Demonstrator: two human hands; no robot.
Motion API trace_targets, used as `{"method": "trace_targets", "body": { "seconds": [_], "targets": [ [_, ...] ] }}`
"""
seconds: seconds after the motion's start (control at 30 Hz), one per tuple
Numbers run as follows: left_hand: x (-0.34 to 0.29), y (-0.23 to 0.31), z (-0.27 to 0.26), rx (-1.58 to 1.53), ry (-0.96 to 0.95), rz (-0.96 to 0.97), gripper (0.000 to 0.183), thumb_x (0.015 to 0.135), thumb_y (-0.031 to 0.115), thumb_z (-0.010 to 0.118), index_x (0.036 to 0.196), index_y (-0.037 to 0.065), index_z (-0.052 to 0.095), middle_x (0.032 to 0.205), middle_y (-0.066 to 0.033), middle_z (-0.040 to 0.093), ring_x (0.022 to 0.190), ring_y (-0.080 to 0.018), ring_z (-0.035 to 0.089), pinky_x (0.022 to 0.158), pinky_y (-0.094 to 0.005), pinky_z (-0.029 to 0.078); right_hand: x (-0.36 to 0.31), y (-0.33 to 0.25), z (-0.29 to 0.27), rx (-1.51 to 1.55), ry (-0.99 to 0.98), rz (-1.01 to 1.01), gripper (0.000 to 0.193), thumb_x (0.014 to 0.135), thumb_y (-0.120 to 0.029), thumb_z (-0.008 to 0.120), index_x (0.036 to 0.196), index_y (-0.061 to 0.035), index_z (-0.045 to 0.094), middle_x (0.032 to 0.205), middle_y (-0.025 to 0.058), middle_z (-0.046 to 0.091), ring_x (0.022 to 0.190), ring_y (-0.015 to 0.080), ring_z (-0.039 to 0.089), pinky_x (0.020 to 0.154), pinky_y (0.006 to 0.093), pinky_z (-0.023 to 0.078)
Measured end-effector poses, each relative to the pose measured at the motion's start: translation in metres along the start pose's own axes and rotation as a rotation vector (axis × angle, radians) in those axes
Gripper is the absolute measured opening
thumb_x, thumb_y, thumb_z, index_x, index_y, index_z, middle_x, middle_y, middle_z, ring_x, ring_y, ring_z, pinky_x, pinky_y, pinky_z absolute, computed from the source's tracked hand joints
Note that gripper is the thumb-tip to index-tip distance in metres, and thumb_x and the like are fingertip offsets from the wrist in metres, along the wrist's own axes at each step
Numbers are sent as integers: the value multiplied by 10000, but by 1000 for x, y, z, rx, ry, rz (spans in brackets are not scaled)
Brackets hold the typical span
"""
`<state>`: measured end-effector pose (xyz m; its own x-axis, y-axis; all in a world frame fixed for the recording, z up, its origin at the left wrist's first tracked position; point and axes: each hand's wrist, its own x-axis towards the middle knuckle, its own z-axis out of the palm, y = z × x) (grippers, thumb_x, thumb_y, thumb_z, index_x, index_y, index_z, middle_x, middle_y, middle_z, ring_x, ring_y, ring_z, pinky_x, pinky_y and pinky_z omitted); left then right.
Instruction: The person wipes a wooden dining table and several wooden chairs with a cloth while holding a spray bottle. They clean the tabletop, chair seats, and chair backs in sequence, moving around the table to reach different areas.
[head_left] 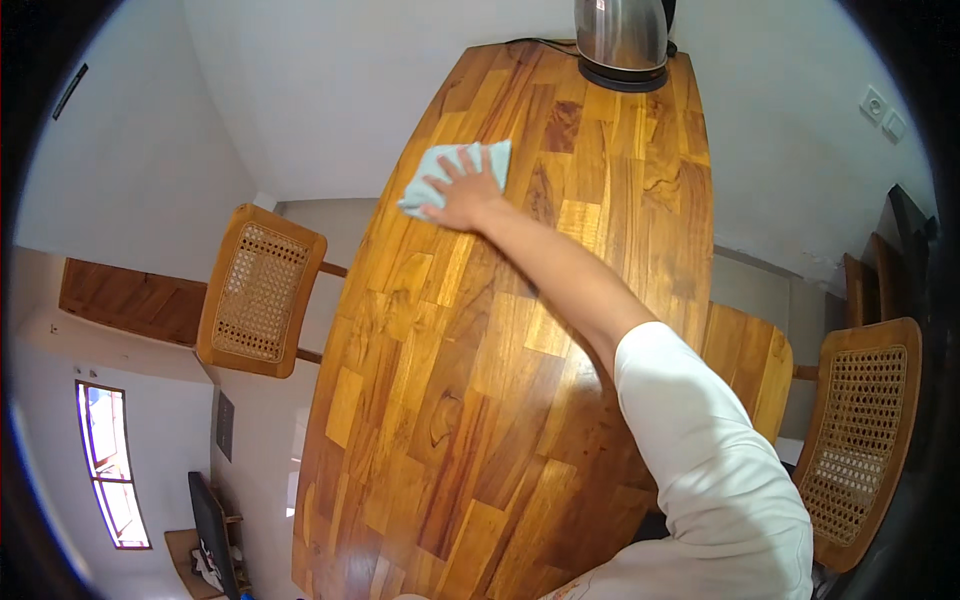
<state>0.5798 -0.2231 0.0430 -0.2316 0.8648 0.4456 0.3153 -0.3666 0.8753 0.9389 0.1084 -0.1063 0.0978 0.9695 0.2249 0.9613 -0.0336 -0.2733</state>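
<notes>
Where the long, glossy surface of mixed brown wooden blocks (430,410) reaches its far left part, one pale blue-green fabric cloth (428,165) lies near the edge, under the right hand (470,200). Grip of that hand: open, fingers spread over the cloth. Left hand: outside the view, grip cannot be told. One white fabric sleeve (700,430), on the right arm. Far end: one silver metal kettle with black base (622,38), thin black cord (545,42) at its left. Left side: one brown wooden chair with woven cane back (262,290). Right side: one matching chair (865,430).
</notes>
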Motion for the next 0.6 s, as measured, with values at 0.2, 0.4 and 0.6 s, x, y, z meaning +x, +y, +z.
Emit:
{"method": "trace_targets", "body": {
  "seconds": [0.2,0.4,0.6],
  "targets": [
    [-12,7,11,-1,-8,-22,674,683,513,692,1048,29,398,666,-90,506,559,-202,531,546,-318,457,-155,-130,3,242,-188,-757,604,776,-620,406,1279,-289,446,1421,66,271,1336,302,124,1042,561,-49],
    [-47,7,6,-13,-32,-82,713,659,538,709,1046,31,391,652,-93,509,540,-210,539,523,-319,463,-234,-4,-42,382,0,-459,510,782,-561,496,1231,-320,484,1388,23,334,1321,296,191,1045,560,72],
    [-78,13,-13,-319,-383,-59,532,845,453,532,1131,20,417,756,-60,453,667,-141,438,640,-254,386,-204,147,-90,-217,68,259,635,820,-641,298,1341,-282,352,1444,42,229,1349,287,103,1054,542,-20]
  ]
}}
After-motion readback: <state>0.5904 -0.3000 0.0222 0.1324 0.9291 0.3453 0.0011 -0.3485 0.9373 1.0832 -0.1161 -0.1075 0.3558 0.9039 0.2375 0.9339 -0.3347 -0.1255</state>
